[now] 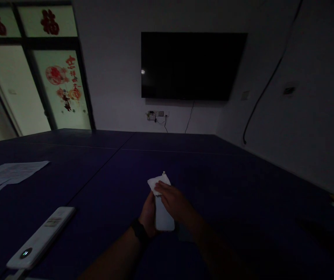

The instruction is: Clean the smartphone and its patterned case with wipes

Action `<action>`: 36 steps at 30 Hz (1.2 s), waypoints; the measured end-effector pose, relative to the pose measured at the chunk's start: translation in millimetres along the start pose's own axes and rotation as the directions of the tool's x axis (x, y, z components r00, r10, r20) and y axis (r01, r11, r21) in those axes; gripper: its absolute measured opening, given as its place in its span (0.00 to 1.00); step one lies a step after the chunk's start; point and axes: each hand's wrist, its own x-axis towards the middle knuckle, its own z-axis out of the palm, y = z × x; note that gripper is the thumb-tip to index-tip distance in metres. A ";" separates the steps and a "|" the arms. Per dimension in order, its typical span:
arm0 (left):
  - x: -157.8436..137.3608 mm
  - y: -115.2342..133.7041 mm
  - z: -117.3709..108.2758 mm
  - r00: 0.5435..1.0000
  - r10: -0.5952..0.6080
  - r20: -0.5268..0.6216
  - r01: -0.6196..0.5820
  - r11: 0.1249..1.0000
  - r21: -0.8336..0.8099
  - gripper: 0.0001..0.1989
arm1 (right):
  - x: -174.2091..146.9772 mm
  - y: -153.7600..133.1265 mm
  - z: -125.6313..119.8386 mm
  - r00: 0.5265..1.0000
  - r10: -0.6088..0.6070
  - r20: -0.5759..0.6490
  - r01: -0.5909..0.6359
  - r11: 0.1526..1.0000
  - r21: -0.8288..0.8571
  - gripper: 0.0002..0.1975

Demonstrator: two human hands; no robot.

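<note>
A pale, flat smartphone (164, 218) is upright in my left hand (148, 214), whose fingers wrap its left edge; a dark band circles that wrist. My right hand (175, 200) presses a folded white tissue (155, 181) against the phone's upper part, fingers laid over the tissue. A small pale knob sticks up past the tissue's top; I cannot make out what it belongs to. Just right of the phone, partly under my right forearm, lies a dark flat thing (184, 232), too dim to name.
On the dark blue table (102, 217), a white power bank (42, 237) with a lit display and a cable lies at left. Printed papers (15, 174) lie behind it. A wall television (193, 66) hangs beyond; a black cable (267, 83) dangles at right.
</note>
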 end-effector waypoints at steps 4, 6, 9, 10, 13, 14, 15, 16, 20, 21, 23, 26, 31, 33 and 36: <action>-0.5 1.0 -1.0 0.998 0.009 -0.068 -0.011 0.999 -0.034 0.27 | -2.1 -0.6 -2.3 0.989 -0.069 0.134 0.086 0.988 -0.128 0.26; 0.4 0.6 -3.3 0.999 0.005 -0.040 -0.007 0.999 -0.048 0.25 | -2.9 -0.1 -6.6 0.982 -0.078 0.170 0.107 0.979 -0.172 0.26; 3.7 -1.2 -7.1 0.999 0.018 0.038 -0.016 0.999 -0.048 0.26 | -2.7 -1.2 -9.8 0.983 -0.052 0.177 0.093 0.968 -0.233 0.25; 4.8 -1.7 -8.0 0.998 0.014 0.059 -0.011 0.999 -0.048 0.27 | -2.3 -2.2 -9.7 0.984 -0.043 0.175 0.087 0.965 -0.249 0.26; 5.4 -0.5 -8.1 0.998 0.001 0.056 0.003 0.998 -0.062 0.25 | -1.4 -5.7 -9.3 0.977 -0.053 0.206 0.107 0.959 -0.261 0.26; 4.7 0.5 -7.1 0.999 -0.004 0.037 0.006 0.998 -0.065 0.24 | -1.3 -6.5 -9.9 0.972 -0.065 0.225 0.123 0.959 -0.255 0.26; 3.7 1.6 -5.6 1.000 -0.006 0.020 0.008 0.998 -0.066 0.22 | -1.3 -6.9 -10.8 0.968 -0.075 0.239 0.136 0.959 -0.248 0.26; 2.6 2.6 -3.8 1.000 -0.006 0.009 0.006 0.998 -0.065 0.21 | -1.3 -6.7 -12.1 0.966 -0.081 0.246 0.143 0.959 -0.244 0.26; 0.3 3.7 2.3 1.000 0.014 -0.005 -0.014 0.997 -0.072 0.23 | -0.7 -4.4 -14.7 0.972 -0.070 0.223 0.128 0.957 -0.259 0.28; 0.5 3.4 2.5 1.000 0.015 -0.014 -0.016 0.997 -0.077 0.23 | -0.7 -4.3 -14.5 0.972 -0.071 0.223 0.130 0.957 -0.261 0.28; 1.7 2.7 1.2 1.000 0.006 -0.029 -0.008 0.997 -0.075 0.22 | -1.1 -5.2 -14.2 0.966 -0.089 0.244 0.151 0.957 -0.249 0.27; 3.3 1.5 -2.3 1.000 -0.004 -0.022 0.003 0.999 -0.053 0.21 | -1.4 -6.5 -16.2 0.956 -0.111 0.270 0.174 0.959 -0.223 0.26; 2.6 0.1 -3.5 1.000 0.003 -0.004 -0.003 0.999 -0.044 0.22 | 1.2 -4.2 -19.5 0.959 -0.095 0.267 0.157 0.962 -0.222 0.29; 2.2 0.9 -3.4 1.000 -0.008 -0.016 0.007 0.999 -0.053 0.23 | 1.2 -5.0 -20.1 0.949 -0.105 0.298 0.172 0.962 -0.210 0.29; 1.7 3.4 -4.0 1.000 -0.029 -0.010 0.028 0.997 -0.065 0.23 | 0.0 -9.3 -23.3 0.926 -0.133 0.353 0.207 0.962 -0.180 0.28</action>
